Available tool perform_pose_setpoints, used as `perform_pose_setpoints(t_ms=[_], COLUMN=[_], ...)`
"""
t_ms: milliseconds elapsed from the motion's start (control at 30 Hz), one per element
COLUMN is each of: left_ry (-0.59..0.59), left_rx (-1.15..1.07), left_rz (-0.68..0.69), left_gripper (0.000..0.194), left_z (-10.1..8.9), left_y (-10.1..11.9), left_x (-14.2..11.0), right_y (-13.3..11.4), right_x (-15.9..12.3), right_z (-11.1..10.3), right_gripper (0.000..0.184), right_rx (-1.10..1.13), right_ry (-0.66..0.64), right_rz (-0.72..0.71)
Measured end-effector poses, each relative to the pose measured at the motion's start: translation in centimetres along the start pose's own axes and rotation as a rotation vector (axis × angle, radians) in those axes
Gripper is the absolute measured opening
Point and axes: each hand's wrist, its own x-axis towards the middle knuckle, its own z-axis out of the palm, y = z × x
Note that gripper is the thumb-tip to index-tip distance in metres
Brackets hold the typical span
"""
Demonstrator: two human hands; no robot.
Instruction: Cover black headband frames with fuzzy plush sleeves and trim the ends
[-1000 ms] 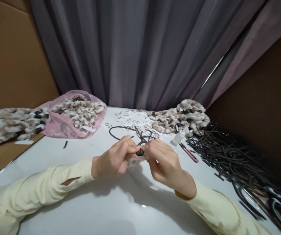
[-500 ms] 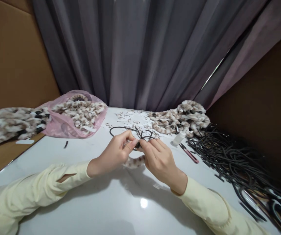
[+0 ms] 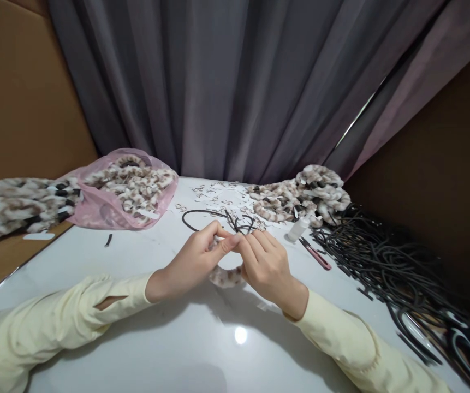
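My left hand and my right hand meet over the white table. Both are closed, thumbs and fingertips pinched together, on a white-and-brown furry loop whose lower curve hangs below them. The part of the loop between the fingertips is hidden. Just beyond my hands lie thin black cords, one curved out to the left. To the right of my right hand are pink-handled thread snips and a small clear bottle.
A pink plastic bag of furry loops stands back left, beside more furry loops. Another furry pile sits back right. Black cords heap along the right side. Small rings and white tags are scattered before the grey curtain.
My fingertips have drawn together, and the black piece that showed between them is now covered. The left thumb has stretched toward my right hand. The view has shifted slightly.
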Motion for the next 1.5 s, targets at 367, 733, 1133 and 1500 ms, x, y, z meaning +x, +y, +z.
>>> perform_pose_setpoints(t_ms=[367,733,1133,1500], left_ry=[0.095,0.028,0.162,0.136], left_rx=[-0.179,-0.437,0.137,0.387], left_rz=[-0.076,-0.381,0.107,0.298], left_gripper=[0.037,0.043,0.027,0.024], left_z=[0.0,-0.3,-0.3,-0.4], left_y=[-1.1,-1.2,-2.2,-3.2], left_x=[1.4,1.9,1.6,1.9], right_y=[-1.4,-2.2,-2.0,-1.2], right_x=[-0.1,0.2,0.7,1.0], right_z=[-0.9,-0.5,0.0,-1.4], right_gripper=[0.026,0.028,0.028,0.023], right_rx=[0.205,0.486,1.022,0.656], right_ry=[0.049,-0.601,-0.512,-0.654], right_rz=[0.153,0.597,0.857,0.548])
